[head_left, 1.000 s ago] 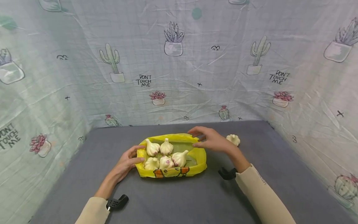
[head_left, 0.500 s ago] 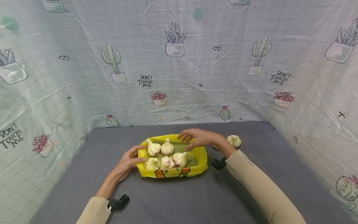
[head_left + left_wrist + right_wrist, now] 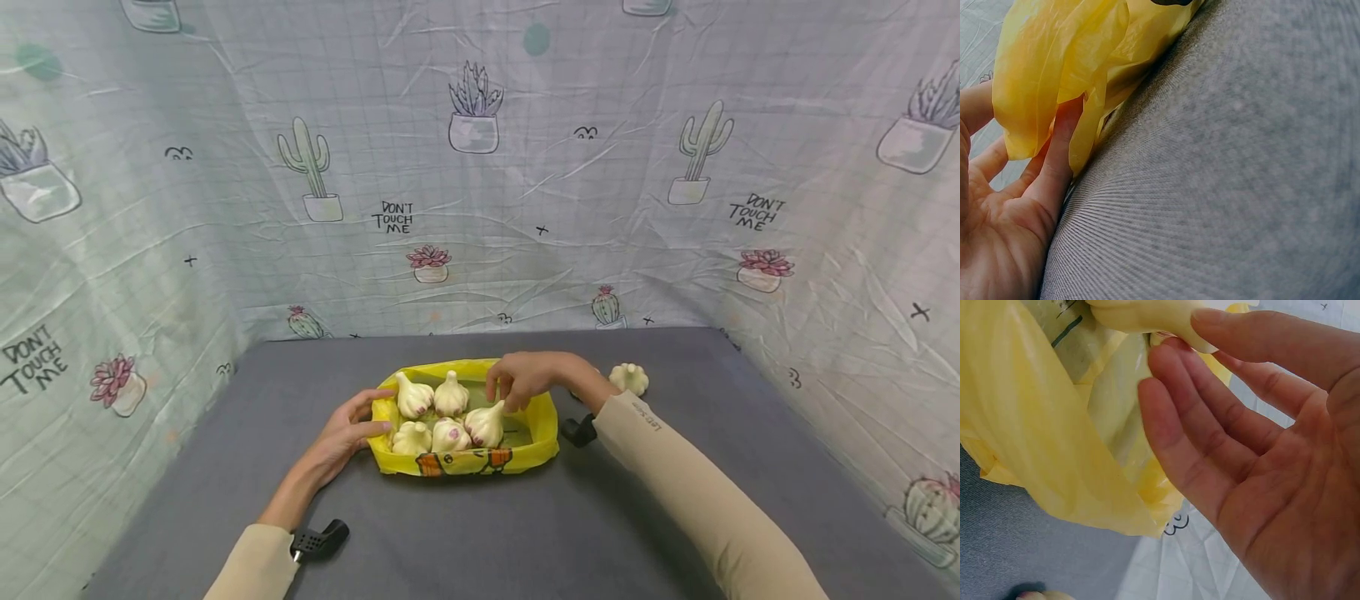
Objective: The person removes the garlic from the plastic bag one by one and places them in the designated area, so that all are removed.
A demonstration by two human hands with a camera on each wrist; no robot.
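A yellow plastic bag with an orange and black print lies with its mouth spread wide. Several white garlic bulbs sit inside it. At the bag's left end my left hand holds the rim, its fingers among the folds of plastic in the left wrist view. My right hand reaches over the far right side of the bag. Its thumb and finger pinch the stem of the rightmost garlic bulb, seen close up in the right wrist view.
Right of the bag, a loose garlic bulb lies on the grey cloth surface. Another beside it is mostly hidden by my right forearm. A printed fabric curtain stands at the back and sides.
My right hand has moved left and down into the bag, and its fingers have come together on the stem of the rightmost garlic bulb. The left hand stays at the rim.
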